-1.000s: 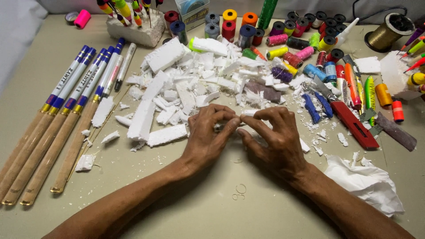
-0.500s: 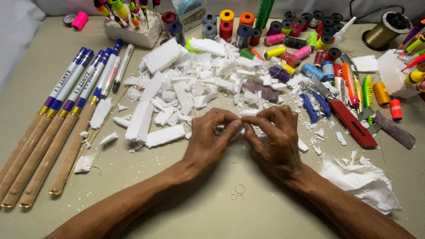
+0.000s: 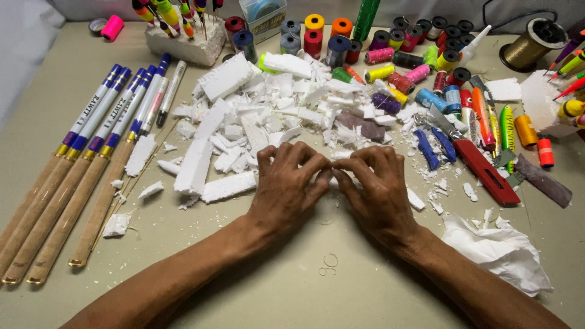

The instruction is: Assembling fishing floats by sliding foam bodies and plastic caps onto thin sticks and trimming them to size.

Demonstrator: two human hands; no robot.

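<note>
Head view: a small white foam piece (image 3: 334,181) sits between the fingertips of both hands, mostly hidden by them, low over the table (image 3: 256,286). Left hand (image 3: 286,189) curls its fingers inward and pinches the piece from its side; right hand (image 3: 376,192) does the same, fingertips touching those of the left, so both hands are closed in a pinch on it. Just beyond the knuckles lies a heap of broken white foam chunks (image 3: 268,116), with a long slab (image 3: 196,164) to the left of the left hand. Farther out to the left lie cork-handled rods (image 3: 67,183) side by side. Right of the right hand rest a red utility knife (image 3: 484,170) and, nearer the wrist, a crumpled white paper (image 3: 499,253). Beyond the foam heap stands a row of coloured thread spools (image 3: 341,36), and a foam block (image 3: 186,45) holding bright fishing floats. Small wire rings (image 3: 329,265) lie on the table between the forearms.
</note>
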